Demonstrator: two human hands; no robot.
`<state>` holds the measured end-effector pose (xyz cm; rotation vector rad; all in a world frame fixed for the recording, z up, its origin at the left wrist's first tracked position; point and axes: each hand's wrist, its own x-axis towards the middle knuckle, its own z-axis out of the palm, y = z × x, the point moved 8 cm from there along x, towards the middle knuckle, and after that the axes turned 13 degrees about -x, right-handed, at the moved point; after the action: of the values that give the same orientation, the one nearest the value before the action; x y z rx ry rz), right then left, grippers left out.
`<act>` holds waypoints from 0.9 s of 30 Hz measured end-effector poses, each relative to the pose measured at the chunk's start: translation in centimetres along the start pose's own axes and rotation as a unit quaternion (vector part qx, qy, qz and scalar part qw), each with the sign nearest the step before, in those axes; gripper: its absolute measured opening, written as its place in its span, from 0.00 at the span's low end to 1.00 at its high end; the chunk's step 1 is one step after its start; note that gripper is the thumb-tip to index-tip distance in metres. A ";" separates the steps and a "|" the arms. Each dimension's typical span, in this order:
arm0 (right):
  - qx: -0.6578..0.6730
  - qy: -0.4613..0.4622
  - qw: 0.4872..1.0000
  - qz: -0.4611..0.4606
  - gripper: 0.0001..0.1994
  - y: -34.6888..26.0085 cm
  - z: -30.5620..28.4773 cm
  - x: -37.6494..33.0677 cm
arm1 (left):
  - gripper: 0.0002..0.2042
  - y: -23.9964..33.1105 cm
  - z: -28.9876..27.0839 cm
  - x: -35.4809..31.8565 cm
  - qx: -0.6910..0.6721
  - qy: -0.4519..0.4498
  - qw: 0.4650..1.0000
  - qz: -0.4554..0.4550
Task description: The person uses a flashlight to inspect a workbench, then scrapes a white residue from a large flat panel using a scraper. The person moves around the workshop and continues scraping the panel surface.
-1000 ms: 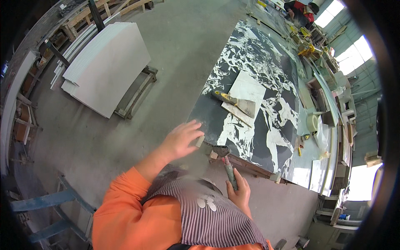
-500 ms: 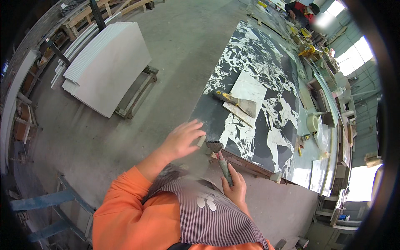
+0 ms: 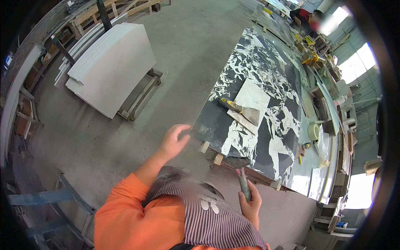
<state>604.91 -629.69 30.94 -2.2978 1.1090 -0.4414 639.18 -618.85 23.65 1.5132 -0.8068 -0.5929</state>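
A black slab with white marbled veins [image 3: 283, 137] lies on the workbench in front of me. At its near left corner is my left hand [image 3: 172, 145], thumb and fingers apart, nothing held; whether the fingertips touch the edge I cannot tell. My right hand [image 3: 251, 204] grips the grey-green handle of a scraper [image 3: 244, 186]. The scraper's wide, dirty blade [image 3: 237, 161] is at the slab's near edge. A light stone tile [image 3: 254, 98] rests on the slab, with a second putty knife [image 3: 237, 107], yellow and black handled, across it.
Wooden blocks [image 3: 218, 159] stick out under the slab's near edge. A stack of white panels [image 3: 118, 68] leans on a rack to the left. A tape roll [image 3: 313, 132] and clutter line the right. A person in red and black [image 3: 303, 18] is at the far end.
My right hand has moved right with the scraper, whose blade has shifted along the near edge. My left hand has drawn slightly left and down, to the slab's corner.
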 end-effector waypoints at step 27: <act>0.249 -0.126 0.948 0.152 0.26 -2.5 1.5 5.5 | 0.18 -6.9 3.1 2.9 -0.384 -0.006 0.877 -0.290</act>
<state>610.54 -632.29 31.52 -1.6576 1.0540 -0.2602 639.56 -623.05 16.75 0.9735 -0.0481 -1.2013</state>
